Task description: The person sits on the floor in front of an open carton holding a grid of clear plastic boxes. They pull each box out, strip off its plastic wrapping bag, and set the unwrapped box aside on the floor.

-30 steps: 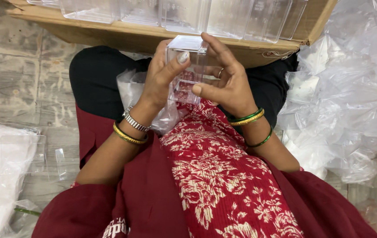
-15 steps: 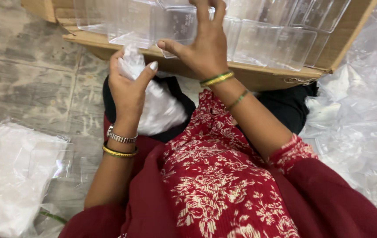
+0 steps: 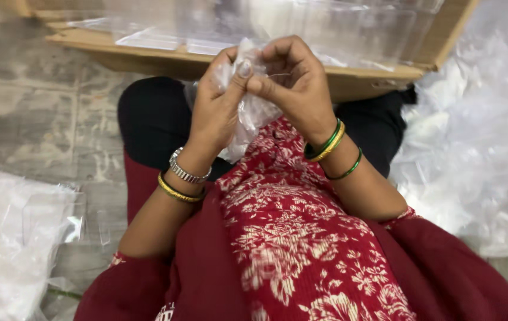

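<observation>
1. The crumpled clear thin plastic bag (image 3: 248, 113) sits directly between the two hands, raised above the lap and just in front of the long brown cardboard tray (image 3: 349, 80). It is not off to either side; both hands are equally close because both are already on it.
2. The bag's bulk hangs downward from the pinch, so its long axis runs roughly top to bottom in the head view, the loose lower end trailing toward the red floral cloth (image 3: 301, 238) over the lap.
3. The left hand (image 3: 218, 113) is closed round the bag from the left, thumb pressed against the film near its top edge.
4. The right hand (image 3: 295, 89) meets it from the right, fingertips curled in and pinching the same upper edge, so the hands are together, thumbs almost touching.
5. Both wrists are bent upward, forearms rising from the lap and converging; a silver watch and bangles ring the left wrist, green and gold bangles the right.
6. Clear rigid plastic boxes (image 3: 361, 30) fill the tray behind the hands, close but not touched; heaps of clear film lie on the floor on both sides.
</observation>
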